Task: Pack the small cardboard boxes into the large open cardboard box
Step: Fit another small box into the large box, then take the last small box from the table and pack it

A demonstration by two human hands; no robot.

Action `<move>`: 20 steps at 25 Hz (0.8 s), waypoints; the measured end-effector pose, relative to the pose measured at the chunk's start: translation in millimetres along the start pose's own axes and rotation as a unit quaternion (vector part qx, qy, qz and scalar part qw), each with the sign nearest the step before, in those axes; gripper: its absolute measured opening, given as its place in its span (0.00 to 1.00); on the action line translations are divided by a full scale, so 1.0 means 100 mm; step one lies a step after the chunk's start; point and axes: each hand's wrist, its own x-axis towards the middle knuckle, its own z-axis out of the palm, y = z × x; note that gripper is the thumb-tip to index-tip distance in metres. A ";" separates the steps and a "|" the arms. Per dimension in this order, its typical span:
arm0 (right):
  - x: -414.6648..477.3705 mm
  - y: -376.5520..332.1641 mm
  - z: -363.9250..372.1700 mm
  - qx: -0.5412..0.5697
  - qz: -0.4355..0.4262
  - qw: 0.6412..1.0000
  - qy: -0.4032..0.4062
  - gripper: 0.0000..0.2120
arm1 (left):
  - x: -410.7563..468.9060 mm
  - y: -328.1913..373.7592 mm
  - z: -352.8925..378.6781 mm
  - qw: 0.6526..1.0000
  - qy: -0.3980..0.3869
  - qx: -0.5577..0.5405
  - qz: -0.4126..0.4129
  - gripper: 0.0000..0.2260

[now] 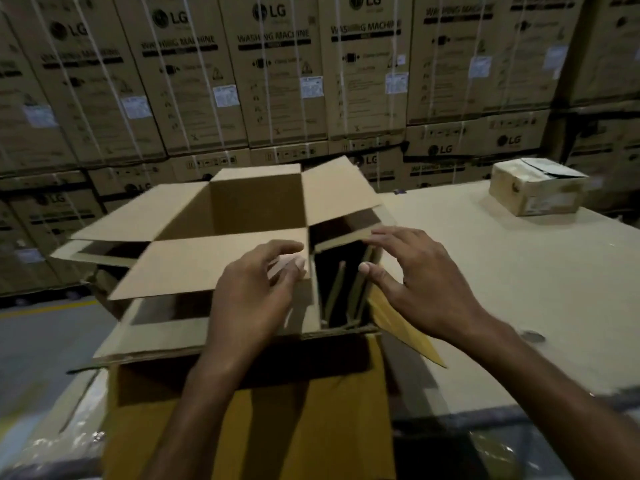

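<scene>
The large cardboard box [242,420] stands right in front of me at the edge of a cardboard-covered surface, its front wall towards me. Its top is open, with the flaps spread outwards and the far wall [256,199] upright. My left hand [252,296] curls its fingers round the right corner of the near flap [194,268]. My right hand [419,282] hovers over the box's right side with fingers spread, its fingertips touching the edge of the right flap [346,233]. In the dark gap between my hands, thin cardboard pieces [337,292] stand upright. A small taped cardboard box [540,192] sits far right.
The cardboard-covered surface [519,289] stretches to the right of the large box. A wall of stacked, strapped washing machine cartons [277,81] fills the background. Grey floor with a yellow line [41,334] lies to the left, below the surface.
</scene>
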 end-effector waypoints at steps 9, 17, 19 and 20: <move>-1.14 1.45 -0.69 0.029 0.110 0.993 -0.017 0.16 | -0.73 1.22 1.83 0.998 -0.013 -0.050 0.025 0.12; -1.36 2.67 -0.82 0.039 0.208 0.977 -0.009 0.17 | -0.43 1.37 3.35 0.988 -0.120 -0.090 -0.022 0.21; -1.30 2.99 -0.82 0.047 0.235 0.971 0.007 0.18 | -0.28 1.36 3.73 0.986 -0.137 -0.093 -0.028 0.22; -1.27 3.14 -0.81 0.054 0.248 0.967 0.016 0.18 | -0.21 1.35 3.90 0.984 -0.145 -0.094 -0.034 0.22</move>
